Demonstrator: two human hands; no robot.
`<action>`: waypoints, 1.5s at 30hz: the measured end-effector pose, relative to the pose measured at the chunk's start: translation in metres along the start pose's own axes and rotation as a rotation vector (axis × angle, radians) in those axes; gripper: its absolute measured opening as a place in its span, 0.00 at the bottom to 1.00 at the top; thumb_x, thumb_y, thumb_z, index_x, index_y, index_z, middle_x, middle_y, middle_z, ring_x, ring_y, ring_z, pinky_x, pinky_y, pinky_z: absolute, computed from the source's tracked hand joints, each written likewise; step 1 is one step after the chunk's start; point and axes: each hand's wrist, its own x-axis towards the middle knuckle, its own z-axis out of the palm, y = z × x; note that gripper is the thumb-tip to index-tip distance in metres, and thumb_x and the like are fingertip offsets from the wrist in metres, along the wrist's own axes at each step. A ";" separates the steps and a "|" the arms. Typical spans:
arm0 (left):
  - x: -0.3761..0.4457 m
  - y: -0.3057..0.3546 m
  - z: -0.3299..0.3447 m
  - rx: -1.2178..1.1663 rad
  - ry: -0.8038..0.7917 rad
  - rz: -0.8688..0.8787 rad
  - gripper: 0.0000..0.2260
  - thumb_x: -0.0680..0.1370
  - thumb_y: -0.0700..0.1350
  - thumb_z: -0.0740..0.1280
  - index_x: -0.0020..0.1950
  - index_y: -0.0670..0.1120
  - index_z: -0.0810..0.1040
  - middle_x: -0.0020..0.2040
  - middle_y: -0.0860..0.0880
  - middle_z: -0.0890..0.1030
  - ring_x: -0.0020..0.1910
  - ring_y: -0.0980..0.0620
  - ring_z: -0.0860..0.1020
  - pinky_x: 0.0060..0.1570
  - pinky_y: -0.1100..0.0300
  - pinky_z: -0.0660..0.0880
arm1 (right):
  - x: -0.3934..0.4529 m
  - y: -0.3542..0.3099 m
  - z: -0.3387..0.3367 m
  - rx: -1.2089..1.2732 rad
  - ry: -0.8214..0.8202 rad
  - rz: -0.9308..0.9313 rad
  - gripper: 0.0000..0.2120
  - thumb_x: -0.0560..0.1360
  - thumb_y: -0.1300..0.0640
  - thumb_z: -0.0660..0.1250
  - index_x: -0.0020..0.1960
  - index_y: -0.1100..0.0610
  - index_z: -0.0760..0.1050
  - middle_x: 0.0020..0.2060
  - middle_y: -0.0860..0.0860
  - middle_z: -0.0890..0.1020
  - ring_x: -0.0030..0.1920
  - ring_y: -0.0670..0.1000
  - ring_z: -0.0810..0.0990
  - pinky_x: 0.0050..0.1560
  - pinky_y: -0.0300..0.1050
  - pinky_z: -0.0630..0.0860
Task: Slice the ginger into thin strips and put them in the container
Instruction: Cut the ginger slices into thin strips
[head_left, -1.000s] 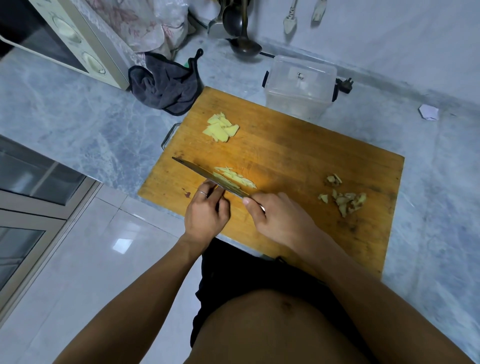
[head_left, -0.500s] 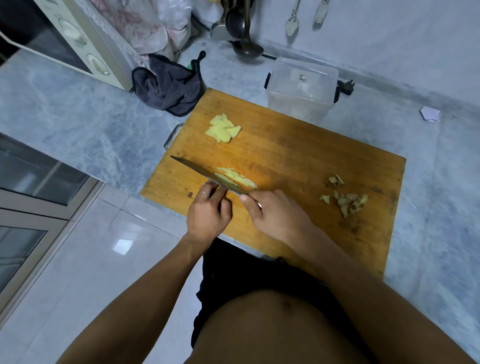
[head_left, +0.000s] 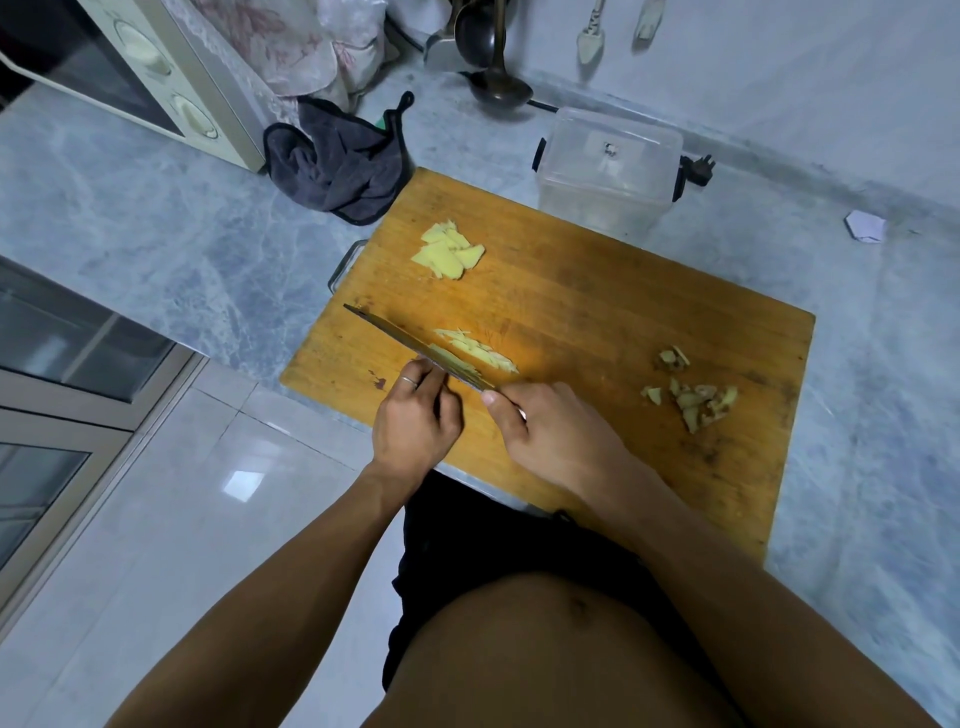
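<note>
marble counter, wooden cutting board: ginger slicing in progress.
right hand grips the knife; left hand, fingers curled, presses the ginger against the blade. risk: fingertips sit at the edge, so a slip could cut them. uncut slices lie further off; container beyond is lidded, likely blocking transfer.

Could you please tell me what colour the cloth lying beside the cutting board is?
The cloth is dark grey, seen in the head view.
</note>
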 end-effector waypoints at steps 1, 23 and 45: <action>0.000 0.000 0.000 0.006 -0.001 0.001 0.14 0.75 0.44 0.59 0.49 0.41 0.83 0.50 0.42 0.81 0.42 0.46 0.77 0.33 0.61 0.70 | 0.000 0.000 0.000 0.000 -0.006 -0.003 0.20 0.84 0.44 0.54 0.39 0.55 0.69 0.31 0.53 0.73 0.34 0.58 0.72 0.33 0.48 0.67; 0.000 0.002 -0.004 0.017 -0.035 -0.011 0.12 0.75 0.42 0.62 0.55 0.42 0.80 0.57 0.42 0.79 0.45 0.41 0.78 0.34 0.60 0.69 | -0.002 0.005 0.004 -0.122 0.011 -0.012 0.21 0.83 0.40 0.49 0.55 0.52 0.74 0.44 0.57 0.79 0.47 0.62 0.77 0.43 0.50 0.70; 0.001 0.000 -0.002 0.008 -0.036 0.011 0.12 0.75 0.43 0.60 0.51 0.41 0.81 0.53 0.41 0.80 0.47 0.44 0.78 0.33 0.58 0.74 | 0.011 0.000 0.007 -0.108 0.018 -0.025 0.20 0.84 0.42 0.50 0.58 0.53 0.76 0.46 0.59 0.80 0.47 0.63 0.78 0.40 0.48 0.66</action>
